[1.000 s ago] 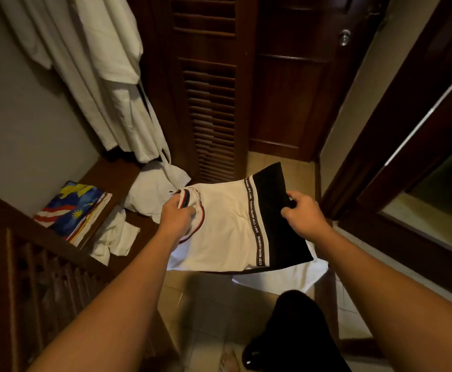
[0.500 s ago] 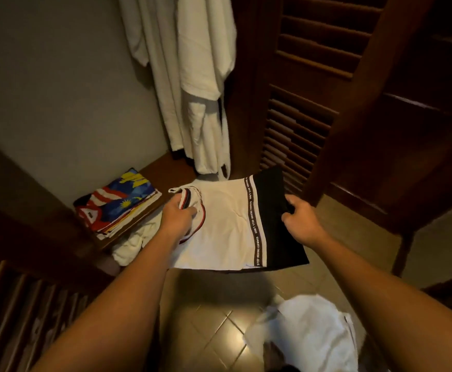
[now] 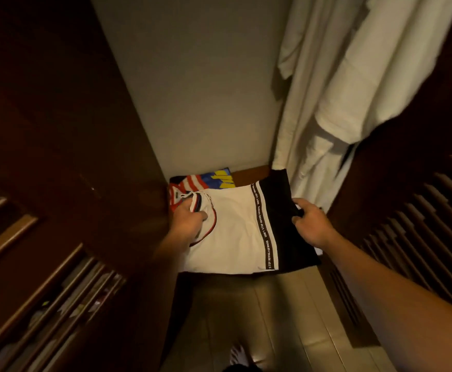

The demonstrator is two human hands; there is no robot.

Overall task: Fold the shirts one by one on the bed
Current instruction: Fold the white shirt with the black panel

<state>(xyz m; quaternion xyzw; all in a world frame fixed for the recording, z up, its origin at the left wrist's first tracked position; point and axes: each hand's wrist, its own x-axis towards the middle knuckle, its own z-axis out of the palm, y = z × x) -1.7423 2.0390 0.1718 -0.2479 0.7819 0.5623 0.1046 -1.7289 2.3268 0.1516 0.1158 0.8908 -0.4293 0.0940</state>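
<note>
A folded white shirt (image 3: 235,226) with a black band and a lettered stripe is held flat between both hands. My left hand (image 3: 188,220) grips its collar end on the left. My right hand (image 3: 309,224) grips the black end on the right. The shirt hovers just in front of a folded colourful shirt (image 3: 208,179) with red, white, blue and yellow print, which lies on a dark wooden shelf (image 3: 251,171). Whether the white shirt touches the colourful one I cannot tell.
White robes (image 3: 348,84) hang at the upper right, reaching down beside the shelf. A dark wooden cupboard side (image 3: 66,146) stands at the left and a louvred door (image 3: 418,226) at the right. Tiled floor (image 3: 278,318) lies below, with a bare foot (image 3: 239,357).
The view has swung left toward the shelf. The white shirt, still held by both hands, now sits over the front of the colourful folded shirt instead of to its right.
</note>
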